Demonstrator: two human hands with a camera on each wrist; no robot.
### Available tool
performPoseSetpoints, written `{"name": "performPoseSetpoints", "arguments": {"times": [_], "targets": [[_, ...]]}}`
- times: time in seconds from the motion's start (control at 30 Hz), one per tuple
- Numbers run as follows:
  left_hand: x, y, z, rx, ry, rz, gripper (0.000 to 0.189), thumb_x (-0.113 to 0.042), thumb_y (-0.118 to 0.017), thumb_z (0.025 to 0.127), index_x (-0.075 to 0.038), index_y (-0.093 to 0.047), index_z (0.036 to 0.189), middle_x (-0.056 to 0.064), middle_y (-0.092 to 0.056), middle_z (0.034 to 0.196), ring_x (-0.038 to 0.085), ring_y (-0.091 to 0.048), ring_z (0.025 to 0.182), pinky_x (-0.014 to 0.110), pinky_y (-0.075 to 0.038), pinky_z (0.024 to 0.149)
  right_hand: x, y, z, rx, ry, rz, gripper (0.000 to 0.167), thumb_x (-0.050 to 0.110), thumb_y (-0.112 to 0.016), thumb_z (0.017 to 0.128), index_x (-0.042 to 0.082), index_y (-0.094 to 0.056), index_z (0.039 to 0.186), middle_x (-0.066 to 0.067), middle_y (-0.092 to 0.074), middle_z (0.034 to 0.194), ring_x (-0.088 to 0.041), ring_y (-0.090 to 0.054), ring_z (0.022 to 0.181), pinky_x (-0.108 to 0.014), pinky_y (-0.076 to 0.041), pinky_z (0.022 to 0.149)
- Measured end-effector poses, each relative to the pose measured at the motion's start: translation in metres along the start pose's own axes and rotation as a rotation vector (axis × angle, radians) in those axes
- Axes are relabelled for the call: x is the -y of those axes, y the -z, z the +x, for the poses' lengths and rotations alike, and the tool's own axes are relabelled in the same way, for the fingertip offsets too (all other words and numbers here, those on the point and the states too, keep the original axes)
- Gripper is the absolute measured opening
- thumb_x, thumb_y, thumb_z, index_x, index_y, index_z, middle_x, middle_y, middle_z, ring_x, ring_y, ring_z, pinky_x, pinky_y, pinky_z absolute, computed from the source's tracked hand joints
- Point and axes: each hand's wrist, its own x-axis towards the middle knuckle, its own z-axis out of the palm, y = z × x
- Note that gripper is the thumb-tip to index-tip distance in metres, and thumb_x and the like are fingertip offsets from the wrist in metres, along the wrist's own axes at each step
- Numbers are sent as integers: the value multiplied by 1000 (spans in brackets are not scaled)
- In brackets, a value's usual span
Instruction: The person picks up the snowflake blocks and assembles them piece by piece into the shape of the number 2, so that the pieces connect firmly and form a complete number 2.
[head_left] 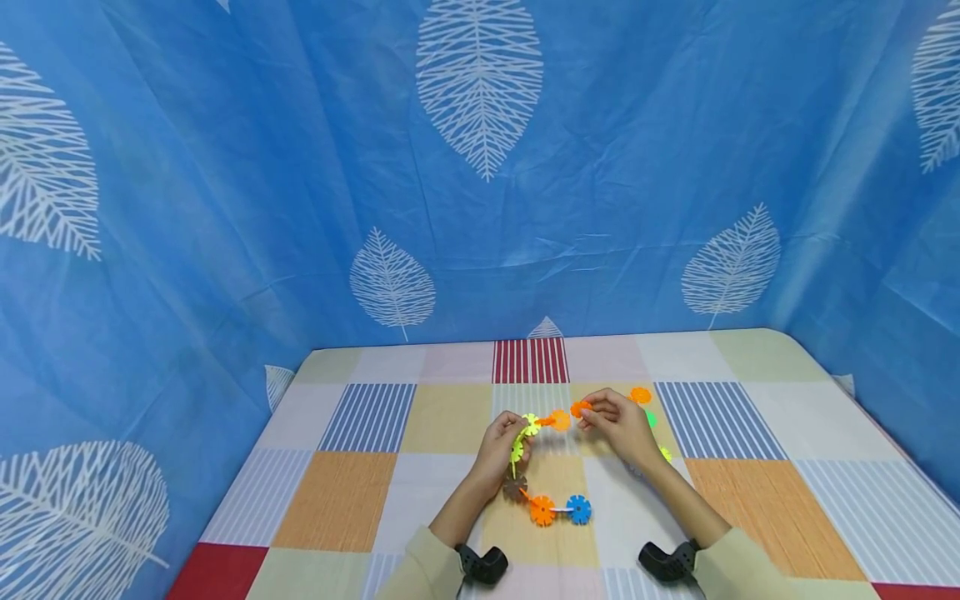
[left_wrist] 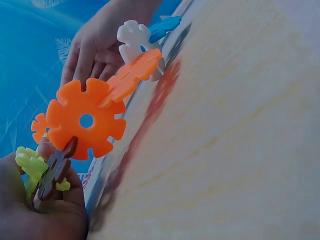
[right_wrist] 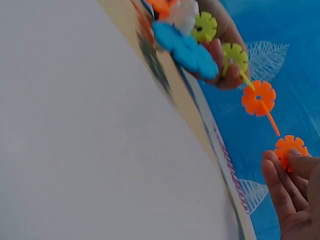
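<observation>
My left hand [head_left: 498, 450] grips a chain of notched flower-shaped plastic discs by its yellow-green discs [head_left: 531, 425]. From there one end runs to orange discs [head_left: 558, 420] pointing toward the right hand. The other end curves down through a brown disc [head_left: 515, 487] and an orange disc [head_left: 543, 511] to a white disc [left_wrist: 134, 34] and a blue disc [head_left: 579, 509]. Between thumb and fingers, my right hand [head_left: 618, 423] pinches a single orange disc [right_wrist: 290, 150]. A small gap separates it from the chain's orange end in the right wrist view.
Beyond the right hand lie a loose orange disc [head_left: 640, 395], a green disc [head_left: 650, 418] and a yellow disc [head_left: 665, 453], the last two partly behind the arm. A patchwork cloth covers the table [head_left: 337, 500]. Blue leaf-print curtains [head_left: 600, 167] stand behind and at both sides.
</observation>
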Motion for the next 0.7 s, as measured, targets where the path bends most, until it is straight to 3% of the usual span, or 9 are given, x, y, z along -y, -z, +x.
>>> {"name": "performPoseSetpoints", "arguments": {"times": [0.17,0.37,0.7], "targets": [[-5,-2,-2,4,6,-9,9,-9,-45,97,-4,-46,88,7,-56,70,8,-45,47,16,-40,43,3,-3,-9,33,26,131,13,-1,-58,88,-8,-55,99,-23,-65,83,-36,-64,71,-42,-53,62],[-18,-8,-10,15,-1,-8,9,-7,-45,96,-4,-46,87,6,-55,69,7,-45,48,15,-40,44,1,-4,-11,31,64,145,11,-6,-57,88,-8,-56,98,-24,-64,83,-36,-64,72,-42,-53,62],[-22,-7,-14,70,-11,52,11,-8,-43,97,-4,-44,87,6,-55,69,8,-44,47,17,-39,45,-1,-5,-12,68,134,190,10,-15,-55,84,-10,-59,91,-29,-62,84,-31,-65,72,-45,-52,61]]}}
